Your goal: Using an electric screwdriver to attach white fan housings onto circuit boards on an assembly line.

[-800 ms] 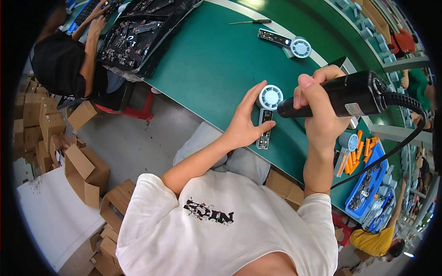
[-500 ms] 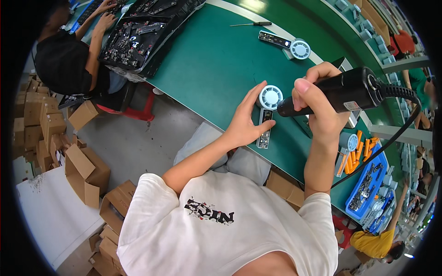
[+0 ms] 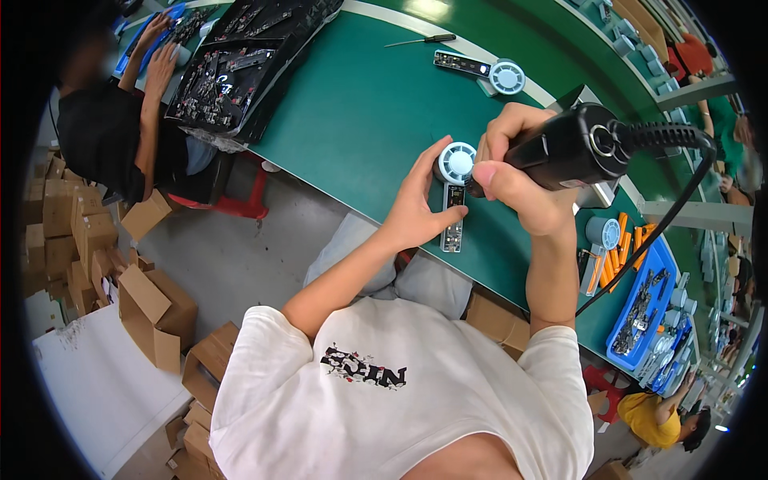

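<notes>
A light blue handheld fan point(image 3: 458, 163) lies on the green table, its round grille toward the far side and its handle toward me. The handle is uncovered and shows a circuit board point(image 3: 453, 214). My left hand point(image 3: 412, 210) steadies the fan, fingers along the left of the head and thumb on the handle's right edge. My right hand point(image 3: 524, 180) is wrapped round a black corded electric screwdriver point(image 3: 572, 148). Its nose points down-left, close to the join of head and handle. The bit's tip is too small to make out.
Farther off lie another opened fan point(image 3: 506, 77) and a screwdriver point(image 3: 432, 39). To the right are a fan point(image 3: 602, 232), orange handle parts point(image 3: 622, 244) and a blue tray point(image 3: 616, 340). The cord point(image 3: 672, 224) hangs there. A black crate point(image 3: 268, 104) stands left, beside a co-worker point(image 3: 100, 136).
The electric screwdriver has shifted left and tilted, its nose closer to the circuit board. My left hand keeps its hold on the fan. The whole view has shifted slightly.
</notes>
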The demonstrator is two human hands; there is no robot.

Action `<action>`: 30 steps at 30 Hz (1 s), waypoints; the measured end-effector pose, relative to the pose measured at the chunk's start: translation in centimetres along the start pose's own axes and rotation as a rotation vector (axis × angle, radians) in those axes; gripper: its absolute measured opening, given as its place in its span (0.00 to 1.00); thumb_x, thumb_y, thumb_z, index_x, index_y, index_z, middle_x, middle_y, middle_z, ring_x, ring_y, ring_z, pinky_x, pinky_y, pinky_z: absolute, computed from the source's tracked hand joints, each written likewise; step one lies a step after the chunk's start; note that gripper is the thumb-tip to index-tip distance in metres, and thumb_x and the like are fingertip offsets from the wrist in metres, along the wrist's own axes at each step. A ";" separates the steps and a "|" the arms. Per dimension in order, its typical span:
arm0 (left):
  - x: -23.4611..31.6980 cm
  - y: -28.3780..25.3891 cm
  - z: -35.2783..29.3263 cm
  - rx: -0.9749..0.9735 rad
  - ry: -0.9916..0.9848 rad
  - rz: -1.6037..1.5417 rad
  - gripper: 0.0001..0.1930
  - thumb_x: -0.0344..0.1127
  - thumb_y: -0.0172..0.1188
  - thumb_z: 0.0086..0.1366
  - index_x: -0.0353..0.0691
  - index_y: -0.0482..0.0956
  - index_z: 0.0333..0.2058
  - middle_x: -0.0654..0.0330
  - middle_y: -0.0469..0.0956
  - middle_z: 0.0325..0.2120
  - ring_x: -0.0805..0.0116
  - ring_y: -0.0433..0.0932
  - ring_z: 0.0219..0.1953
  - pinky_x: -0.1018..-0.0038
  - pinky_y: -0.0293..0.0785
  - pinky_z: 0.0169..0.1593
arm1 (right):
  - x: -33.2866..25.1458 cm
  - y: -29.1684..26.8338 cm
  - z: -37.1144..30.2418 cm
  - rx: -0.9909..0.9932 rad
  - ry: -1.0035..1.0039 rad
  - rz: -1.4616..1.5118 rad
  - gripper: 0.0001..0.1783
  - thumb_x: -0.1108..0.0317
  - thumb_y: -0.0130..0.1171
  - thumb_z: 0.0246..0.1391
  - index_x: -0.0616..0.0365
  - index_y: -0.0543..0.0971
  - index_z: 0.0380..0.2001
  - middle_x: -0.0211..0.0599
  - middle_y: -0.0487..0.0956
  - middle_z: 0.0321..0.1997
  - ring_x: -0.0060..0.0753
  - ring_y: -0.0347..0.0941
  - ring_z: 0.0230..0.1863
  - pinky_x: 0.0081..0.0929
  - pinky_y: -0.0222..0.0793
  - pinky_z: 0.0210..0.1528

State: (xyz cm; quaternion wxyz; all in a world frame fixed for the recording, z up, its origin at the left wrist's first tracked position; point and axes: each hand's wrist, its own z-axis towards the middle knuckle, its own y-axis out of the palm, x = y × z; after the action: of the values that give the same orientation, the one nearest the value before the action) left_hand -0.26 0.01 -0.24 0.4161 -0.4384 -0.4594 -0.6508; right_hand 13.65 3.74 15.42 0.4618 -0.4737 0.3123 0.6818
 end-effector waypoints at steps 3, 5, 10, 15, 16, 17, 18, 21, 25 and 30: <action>1.1 -0.6 0.7 -0.030 -0.018 0.123 0.48 0.23 0.71 0.45 0.36 0.58 0.66 0.50 0.67 0.58 0.58 0.67 0.62 0.64 0.61 0.66 | -0.9 -0.5 0.0 -0.079 -0.059 -0.114 0.10 0.71 0.67 0.42 0.61 0.73 0.22 0.33 0.73 0.18 0.19 0.68 0.19 0.18 0.63 0.24; 2.3 -1.1 1.3 -0.079 -0.007 0.351 0.47 0.27 0.74 0.42 0.37 0.63 0.64 0.51 0.71 0.55 0.57 0.71 0.58 0.65 0.66 0.63 | -2.0 -0.8 -0.6 0.001 -0.035 -0.079 0.09 0.73 0.68 0.43 0.61 0.76 0.24 0.30 0.74 0.20 0.18 0.69 0.21 0.17 0.63 0.24; 2.7 -0.7 1.6 0.111 0.116 0.603 0.45 0.33 0.79 0.39 0.37 0.69 0.59 0.52 0.71 0.53 0.57 0.73 0.54 0.65 0.70 0.58 | -6.5 -4.7 -2.5 0.398 -0.069 0.058 0.10 0.71 0.64 0.48 0.66 0.75 0.25 0.34 0.72 0.18 0.23 0.68 0.15 0.19 0.63 0.21; 1.4 0.5 1.6 0.340 0.105 0.746 0.49 0.39 0.80 0.42 0.37 0.61 0.61 0.47 0.62 0.55 0.48 0.62 0.58 0.58 0.62 0.61 | -7.3 -7.8 -3.2 0.617 -0.092 0.055 0.09 0.74 0.65 0.46 0.71 0.76 0.25 0.36 0.69 0.18 0.26 0.65 0.16 0.24 0.62 0.21; 1.3 0.6 1.6 0.335 0.103 0.739 0.49 0.39 0.80 0.42 0.37 0.61 0.61 0.47 0.62 0.55 0.48 0.62 0.58 0.58 0.62 0.61 | -7.1 -7.8 -3.0 0.594 -0.072 0.035 0.09 0.74 0.65 0.46 0.70 0.76 0.25 0.36 0.70 0.18 0.26 0.65 0.16 0.24 0.62 0.21; 1.2 0.6 1.6 0.339 0.120 0.766 0.49 0.40 0.80 0.42 0.37 0.62 0.61 0.47 0.61 0.55 0.48 0.62 0.58 0.58 0.62 0.61 | -6.9 -7.6 -2.9 0.570 -0.052 0.015 0.09 0.74 0.66 0.45 0.70 0.77 0.25 0.36 0.70 0.19 0.26 0.65 0.16 0.24 0.62 0.21; 1.2 0.5 1.5 0.347 0.137 0.795 0.48 0.40 0.80 0.43 0.37 0.62 0.61 0.46 0.61 0.55 0.48 0.62 0.58 0.58 0.62 0.61 | -6.6 -7.3 -2.7 0.570 -0.046 -0.020 0.09 0.74 0.66 0.44 0.69 0.77 0.25 0.36 0.71 0.19 0.25 0.67 0.16 0.23 0.62 0.21; 1.0 0.5 1.6 0.338 0.144 0.799 0.48 0.40 0.79 0.43 0.37 0.62 0.61 0.46 0.61 0.55 0.47 0.63 0.57 0.58 0.63 0.60 | -6.1 -6.1 -1.9 0.515 0.055 -0.158 0.07 0.76 0.64 0.41 0.65 0.75 0.20 0.33 0.73 0.20 0.21 0.69 0.17 0.20 0.62 0.23; 1.1 0.4 1.8 0.320 0.132 0.708 0.46 0.40 0.79 0.43 0.36 0.63 0.60 0.47 0.66 0.54 0.48 0.68 0.56 0.59 0.67 0.58 | -6.0 -5.5 -2.3 0.355 0.145 -0.108 0.07 0.75 0.64 0.39 0.62 0.74 0.21 0.29 0.72 0.20 0.20 0.69 0.18 0.19 0.63 0.22; 0.7 0.1 1.5 0.342 0.116 0.708 0.45 0.39 0.79 0.44 0.34 0.64 0.59 0.49 0.73 0.50 0.55 0.74 0.53 0.64 0.69 0.56 | -4.6 -3.2 -3.1 0.342 0.178 -0.021 0.08 0.75 0.66 0.39 0.62 0.75 0.22 0.29 0.73 0.21 0.20 0.70 0.18 0.18 0.64 0.22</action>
State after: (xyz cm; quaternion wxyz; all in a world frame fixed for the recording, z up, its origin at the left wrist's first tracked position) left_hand -0.12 1.38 0.78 0.7070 -0.4566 -0.3575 -0.4047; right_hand 18.33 0.77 18.60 0.5131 -0.4500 0.4585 0.5692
